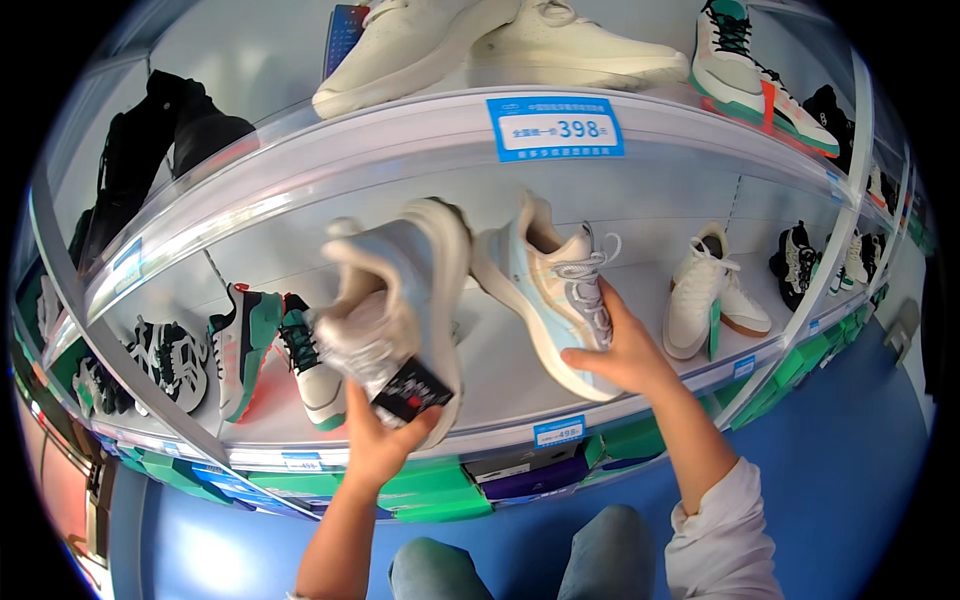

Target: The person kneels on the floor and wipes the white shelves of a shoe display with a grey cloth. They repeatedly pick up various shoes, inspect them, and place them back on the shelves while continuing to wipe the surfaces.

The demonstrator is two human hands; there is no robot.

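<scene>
My left hand [386,442] grips the toe end of a pale blue and cream running shoe [435,277], slightly blurred, with its opening towards me and its sole to the right. A black tag [412,390] with writing hangs at its laces, by my thumb. In my right hand [626,349] is the front part of a similar shoe [532,292], with grey laces, its heel pointing up and to the left. The heel areas of both shoes come close together; whether they touch I cannot tell. Both are over the lower display shelf [502,375].
White sneakers [690,307] stand right on this shelf, green and white sports shoes [251,352] left. Above, cream shoes [577,45] rest on an upper shelf whose clear front edge [375,127] carries a price label [555,129]. Green shoeboxes [435,491] lie below. Metal uprights [829,240] flank the bay.
</scene>
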